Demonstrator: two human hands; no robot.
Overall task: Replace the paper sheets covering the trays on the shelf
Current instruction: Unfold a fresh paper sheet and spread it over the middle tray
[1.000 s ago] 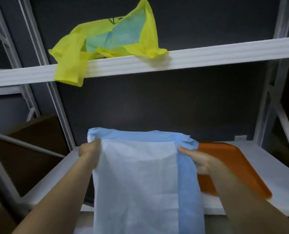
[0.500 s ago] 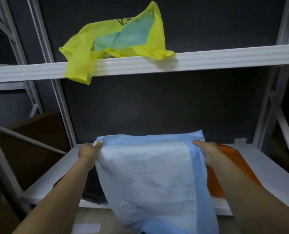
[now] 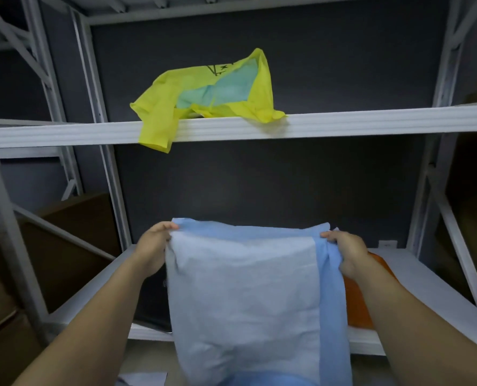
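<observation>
Pinching with the left grip [image 3: 155, 246] and the right grip [image 3: 346, 253] the two top corners of a large pale blue paper sheet [image 3: 245, 296], fingers curled on its edge. Held up in front of the lower white metal shelf [image 3: 432, 285], hiding most of a flat orange plastic tray [image 3: 357, 307] and part of a dark tray [image 3: 152, 305] beside it. Above, draped over the upper white shelf [image 3: 357, 122] at its front edge, a crumpled yellow sheet with a teal patch [image 3: 204, 93].
</observation>
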